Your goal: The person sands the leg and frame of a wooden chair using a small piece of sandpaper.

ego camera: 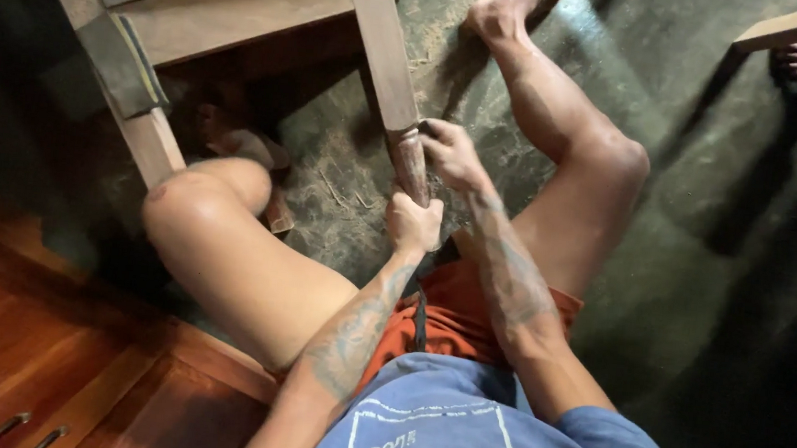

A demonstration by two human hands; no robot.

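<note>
Dim overall, with warm, low light falling from the upper left onto the pale unfinished wooden furniture frame (244, 9) and the bare bent knee (193, 206). Soft sheen on the dusty grey-green concrete floor (675, 133) near the top centre, fading to near black along the right edge and the far left. Deep shadow under the frame, swallowing detail there. Reddish glow on the polished red-brown wooden cabinet (41, 356) at lower left. Slight softness on the left hand (413, 223) and right hand (453, 154); grainy in dark areas. Wide-angle stretching at the corners, legs elongated. Blue cotton shirt (457, 431) close and slightly out of focus.
</note>
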